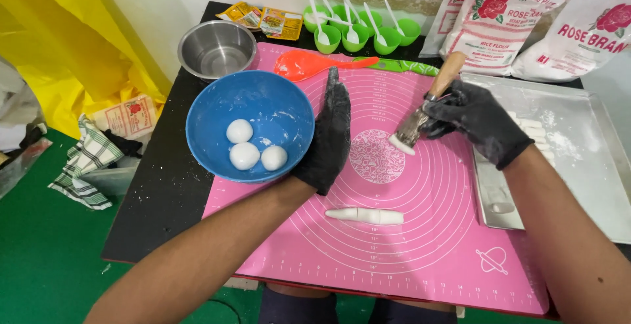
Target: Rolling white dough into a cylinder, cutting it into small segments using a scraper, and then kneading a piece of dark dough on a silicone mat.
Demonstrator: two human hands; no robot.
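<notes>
Both hands wear black gloves, the forearms bare. The left hand (330, 133) stands on edge, fingers straight and pressed together, pointing away from the body, palm facing right, the forearm running in from the lower left. The right hand (478, 121) is curled into a closed grip, knuckles up, wrist bent slightly inward, its forearm coming in from the lower right. The two hands are apart.

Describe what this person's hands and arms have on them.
Both hands, left hand and right hand, wear snug black gloves dusted with white flour, ending at the wrists. The forearms are bare: no sleeves, watch or jewellery show.
</notes>
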